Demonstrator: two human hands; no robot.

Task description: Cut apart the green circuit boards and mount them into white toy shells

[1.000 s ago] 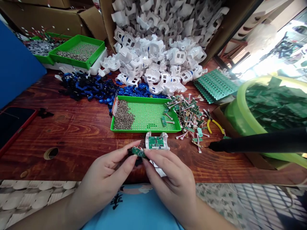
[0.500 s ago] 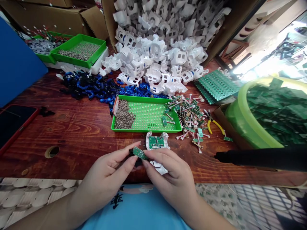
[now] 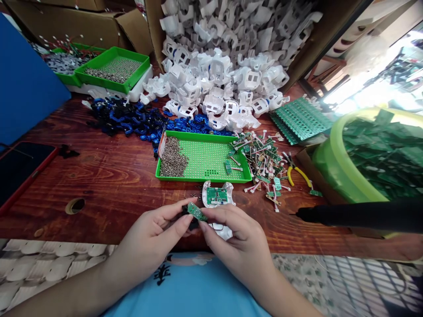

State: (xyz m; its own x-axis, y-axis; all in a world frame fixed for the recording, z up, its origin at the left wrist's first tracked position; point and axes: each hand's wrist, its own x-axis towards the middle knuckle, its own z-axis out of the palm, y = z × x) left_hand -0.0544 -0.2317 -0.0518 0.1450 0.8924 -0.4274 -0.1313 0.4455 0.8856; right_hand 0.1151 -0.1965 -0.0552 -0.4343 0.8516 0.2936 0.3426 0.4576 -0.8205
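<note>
My left hand [image 3: 161, 233] and my right hand [image 3: 236, 233] meet above the table's front edge, both with fingers closed in a pinch. Between their fingertips is a small green circuit board [image 3: 197, 211], held tilted. Some dark part shows behind and below the board, mostly covered by my fingers. Just beyond my hands lies a white plastic shell [image 3: 204, 199] with a larger green circuit board [image 3: 216, 195] in it. A second white piece [image 3: 224, 232] with a dark wire shows partly behind my right hand. A few loose dark screws [image 3: 196, 196] lie left of the shell.
A green tray [image 3: 205, 179] of small screws stands ahead. Right of it are wired circuit boards [image 3: 261, 154], yellow-handled pliers [image 3: 299, 176], a tub [image 3: 337, 154] and a black screwdriver-like tool [image 3: 357, 218]. White shells [image 3: 214, 70] and blue-black parts [image 3: 125, 116] are piled behind; a phone [image 3: 24, 169] lies left.
The whole view has shifted slightly. The small circuit board is tilted a little more between my fingertips; both hands keep their hold.
</note>
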